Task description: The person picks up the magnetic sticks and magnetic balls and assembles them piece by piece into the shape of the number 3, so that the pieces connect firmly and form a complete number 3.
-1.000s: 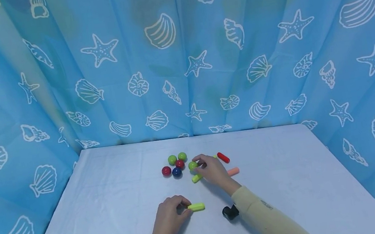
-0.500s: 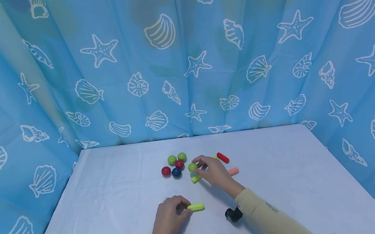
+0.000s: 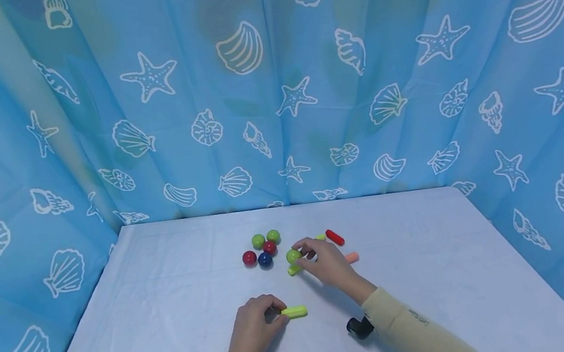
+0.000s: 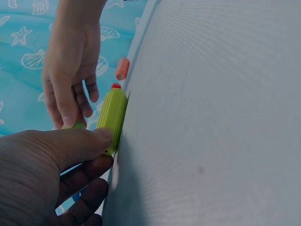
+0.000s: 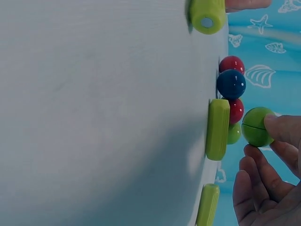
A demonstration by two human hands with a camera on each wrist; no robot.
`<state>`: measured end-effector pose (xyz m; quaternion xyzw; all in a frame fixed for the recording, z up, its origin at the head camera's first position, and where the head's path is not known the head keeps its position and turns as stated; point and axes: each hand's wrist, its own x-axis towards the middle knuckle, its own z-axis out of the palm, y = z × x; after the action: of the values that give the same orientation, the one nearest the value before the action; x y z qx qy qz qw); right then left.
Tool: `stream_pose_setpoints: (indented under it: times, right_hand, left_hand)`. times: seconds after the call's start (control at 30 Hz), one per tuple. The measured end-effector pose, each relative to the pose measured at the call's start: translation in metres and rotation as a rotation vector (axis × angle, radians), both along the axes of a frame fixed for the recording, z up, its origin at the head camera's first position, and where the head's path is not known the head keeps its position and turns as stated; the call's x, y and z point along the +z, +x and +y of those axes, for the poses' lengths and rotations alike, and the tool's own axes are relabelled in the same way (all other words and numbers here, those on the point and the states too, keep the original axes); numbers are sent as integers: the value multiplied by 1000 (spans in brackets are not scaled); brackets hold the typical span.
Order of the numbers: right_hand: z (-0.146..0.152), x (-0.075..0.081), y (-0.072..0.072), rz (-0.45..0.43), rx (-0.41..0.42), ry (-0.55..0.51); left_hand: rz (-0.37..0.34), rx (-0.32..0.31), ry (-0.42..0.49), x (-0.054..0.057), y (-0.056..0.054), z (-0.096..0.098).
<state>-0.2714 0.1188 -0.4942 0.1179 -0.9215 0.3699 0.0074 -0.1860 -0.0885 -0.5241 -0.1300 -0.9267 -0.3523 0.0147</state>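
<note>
My left hand (image 3: 253, 327) pinches one end of a ribbed yellow-green stick (image 3: 295, 312) that lies on the white table. In the left wrist view the thumb presses on the near end of this stick (image 4: 113, 113). Farther back, my right hand (image 3: 329, 264) holds a green ball (image 3: 293, 256) between thumb and fingers. From the right wrist camera, a dark seam line runs round the ball (image 5: 256, 126), which appears raised off the table. Just below it in the head view lies a second yellow-green stick (image 3: 295, 270), partly hidden by the right hand.
Left of the right hand sit two green balls (image 3: 258, 241), two red balls (image 3: 249, 258) and a blue ball (image 3: 265, 260), close together. A red stick (image 3: 335, 237), a salmon stick (image 3: 352, 257) and another yellow-green stick (image 3: 320, 237) lie around the right hand. A blue shell-patterned curtain (image 3: 273, 111) surrounds the table.
The green ball and my right hand have shifted slightly toward me, and the right forearm has drawn back to the right. My left hand and its stick have stayed put.
</note>
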Motion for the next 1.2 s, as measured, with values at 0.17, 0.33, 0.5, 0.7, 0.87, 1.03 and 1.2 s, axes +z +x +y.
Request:
stream_pose_setpoints:
  times: [0.17,0.33,0.5,0.7,0.87,1.03,1.2]
  right_hand:
    - [4,-2,3,-5,8,11]
    - [8,-3,9,8,27,-6]
    - [13,-4,16,22,33,11]
    - [17,-6,21,27,33,40]
    - [21,-8,24,21,38,45]
    - [23,-9,28,-1,44,26]
    - [25,-11,32,-24,39,29]
  left_hand:
    - [2,0,-4,0,0,0]
    - [-10,3,-6,0,0,1]
    - [-18,7,-5,1,0,1]
    - [-16,9,-3,2,1,1]
    - [-15,11,-6,3,1,1]
    - [-21,12,-13,3,1,2]
    - [-29,15,-12,4,1,3]
